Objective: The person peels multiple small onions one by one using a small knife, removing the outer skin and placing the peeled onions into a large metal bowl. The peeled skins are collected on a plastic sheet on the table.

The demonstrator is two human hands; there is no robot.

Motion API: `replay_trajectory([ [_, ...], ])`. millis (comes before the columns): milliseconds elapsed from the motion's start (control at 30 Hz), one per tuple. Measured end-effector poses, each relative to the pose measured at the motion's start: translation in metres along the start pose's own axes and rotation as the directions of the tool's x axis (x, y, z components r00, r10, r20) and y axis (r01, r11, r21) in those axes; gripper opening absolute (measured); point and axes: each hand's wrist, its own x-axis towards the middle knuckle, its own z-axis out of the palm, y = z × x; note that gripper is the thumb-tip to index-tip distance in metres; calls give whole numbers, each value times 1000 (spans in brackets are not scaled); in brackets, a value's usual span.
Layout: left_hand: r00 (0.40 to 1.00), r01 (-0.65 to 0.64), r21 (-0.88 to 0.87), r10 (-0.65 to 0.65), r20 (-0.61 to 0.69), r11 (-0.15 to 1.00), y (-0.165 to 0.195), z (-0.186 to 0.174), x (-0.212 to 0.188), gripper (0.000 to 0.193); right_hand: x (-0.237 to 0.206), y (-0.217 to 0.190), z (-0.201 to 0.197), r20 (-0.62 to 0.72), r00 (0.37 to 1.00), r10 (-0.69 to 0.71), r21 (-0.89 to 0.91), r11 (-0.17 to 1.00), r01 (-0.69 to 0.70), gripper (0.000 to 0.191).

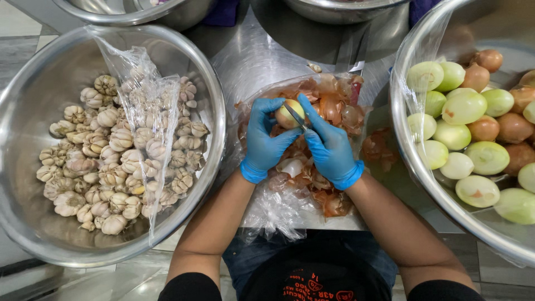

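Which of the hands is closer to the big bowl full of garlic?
Left. The left hand, holding an onion, sits just beside the garlic bowl; the right hand, with a small knife, is farther away.

Bowl of garlic (pixel 33 223) at left, bowl of onions (pixel 407 150) at right, onion skins (pixel 329 111) on plastic between.

Both gloved hands meet — left hand (pixel 263 142) cupped, right hand (pixel 329 146) pinching.
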Motion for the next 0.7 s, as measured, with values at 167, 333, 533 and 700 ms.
replay_trajectory([
  [167,999,7,-57,-5,33,998,-2,0,-2,63,-4,11,6,-81,997,-22,-53,998,18,50],
  [333,989,104,-158,-85,118,982,-3,1,-3,62,1,28,10,-145,989,41,179,984,-15,37],
  [533,986,143,-172,-127,104,975,2,3,0,64,-4,21,-3,-199,976,90,218,975,-46,29],
  [700,990,2,-12,0,139,1000,14,-3,4,61,-2,17,0,-274,960,-56,-96,995,30,25],
])
